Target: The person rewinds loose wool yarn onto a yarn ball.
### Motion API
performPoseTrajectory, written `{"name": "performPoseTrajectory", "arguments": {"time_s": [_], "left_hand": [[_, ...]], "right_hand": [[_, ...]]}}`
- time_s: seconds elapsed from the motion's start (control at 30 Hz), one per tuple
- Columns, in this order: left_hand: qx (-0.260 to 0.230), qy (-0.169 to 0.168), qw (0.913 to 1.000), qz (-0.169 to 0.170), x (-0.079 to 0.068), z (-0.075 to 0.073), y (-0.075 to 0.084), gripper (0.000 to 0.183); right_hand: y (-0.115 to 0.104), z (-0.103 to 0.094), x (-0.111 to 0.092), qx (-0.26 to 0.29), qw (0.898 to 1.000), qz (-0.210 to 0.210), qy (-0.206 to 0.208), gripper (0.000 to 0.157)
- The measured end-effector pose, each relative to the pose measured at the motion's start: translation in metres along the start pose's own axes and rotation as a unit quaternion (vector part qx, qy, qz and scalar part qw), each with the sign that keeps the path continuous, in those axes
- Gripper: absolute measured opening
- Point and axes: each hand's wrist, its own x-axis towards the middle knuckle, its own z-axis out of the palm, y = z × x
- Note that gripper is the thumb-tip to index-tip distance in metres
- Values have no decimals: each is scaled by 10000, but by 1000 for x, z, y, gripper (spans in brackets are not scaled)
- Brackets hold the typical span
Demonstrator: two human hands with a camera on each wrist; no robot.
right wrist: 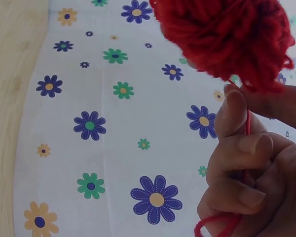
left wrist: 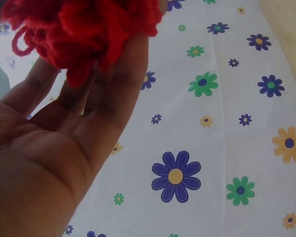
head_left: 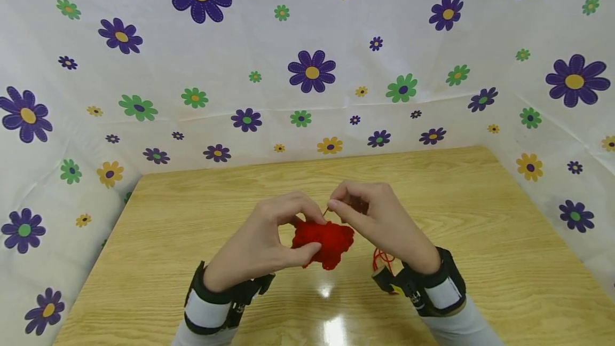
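Observation:
A fluffy bundle of red yarn (head_left: pixel 329 242) is held above the table, gripped between the thumb and fingers of my left hand (head_left: pixel 266 239). Loose loops stick out of the bundle (left wrist: pixel 89 34) in the left wrist view. Close by on the right, my right hand (head_left: pixel 377 218) pinches a red yarn strand (head_left: pixel 326 211) between thumb and forefinger. In the right wrist view the strand (right wrist: pixel 247 121) runs from the bundle (right wrist: pixel 227 39) down across the curled fingers of that hand.
More loose red yarn (head_left: pixel 383 258) shows below the right hand, partly hidden by the wrist strap. Under both hands is a wood-grain table (head_left: pixel 192 218). A white cloth with flower prints (head_left: pixel 269 41) stands around its back and sides.

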Motion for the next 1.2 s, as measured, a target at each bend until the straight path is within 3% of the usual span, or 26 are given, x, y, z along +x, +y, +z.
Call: {"name": "performPoseTrajectory", "arguments": {"time_s": [0.17,0.4,0.53,0.7,0.97,1.2], "left_hand": [[577,159,9980,-215,0,-1,-8,28],[1034,685,9916,-364,1,-2,-16,26],[1343,1159,9827,-532,2,-3,-19,25],[1619,1909,9649,-798,3,-4,-21,27],[1465,2919,9408,-906,4,-5,-22,31],[1169,3269,9344,-800,6,-6,-21,30]], "right_hand": [[-2,-2,-1,63,9998,-80,192,7],[-5,-2,-1,284,9989,-147,355,6],[-7,-3,-2,451,9980,-246,370,6],[-9,-3,-3,521,9978,-316,262,5],[-11,-2,-4,522,9980,-362,50,4],[-11,-2,-2,601,9973,-413,-74,6]]}}
